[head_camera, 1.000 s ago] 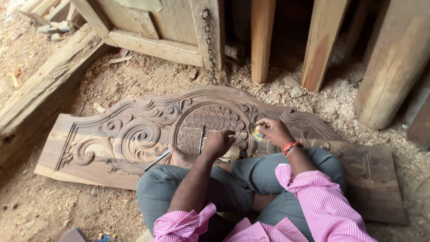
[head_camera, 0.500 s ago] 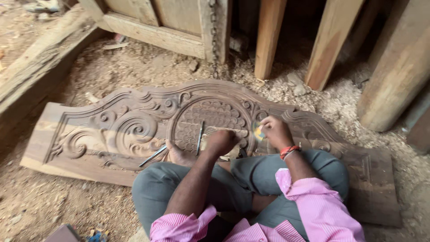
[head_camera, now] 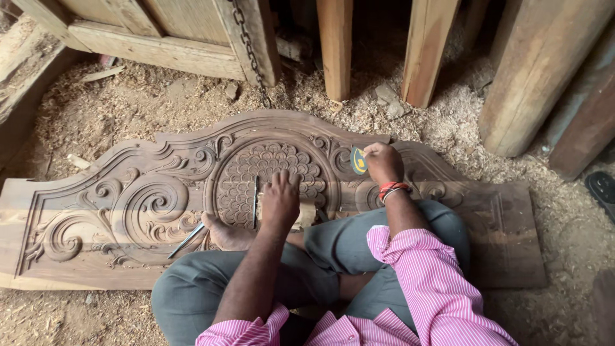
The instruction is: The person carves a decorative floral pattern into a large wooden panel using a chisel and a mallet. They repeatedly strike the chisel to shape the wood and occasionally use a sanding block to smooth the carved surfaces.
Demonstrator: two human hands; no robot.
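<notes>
A long carved wooden panel (head_camera: 128,192) with scrolls and a round scale-pattern medallion lies on the sawdust floor in front of me. My left hand (head_camera: 280,200) rests on the lower part of the medallion, beside a thin metal chisel (head_camera: 255,202) that lies upright on the carving; whether the fingers grip anything is hidden. My right hand (head_camera: 383,163) presses a small yellow and dark sanding piece (head_camera: 358,161) against the carving right of the medallion. A second chisel (head_camera: 186,241) lies near my bare foot (head_camera: 225,235). A pale wooden block (head_camera: 305,214) sits under my left hand.
Sawdust and shavings cover the ground. Upright wooden posts (head_camera: 336,45) and thick beams (head_camera: 538,77) stand behind the panel. A wooden door frame with a hanging chain (head_camera: 251,51) is at the back left. A dark sandal (head_camera: 602,189) lies at the right edge.
The view has shifted, so the panel sits lower and more centred. My left hand has slid slightly down the medallion. My right hand stays on the carving with the sanding piece.
</notes>
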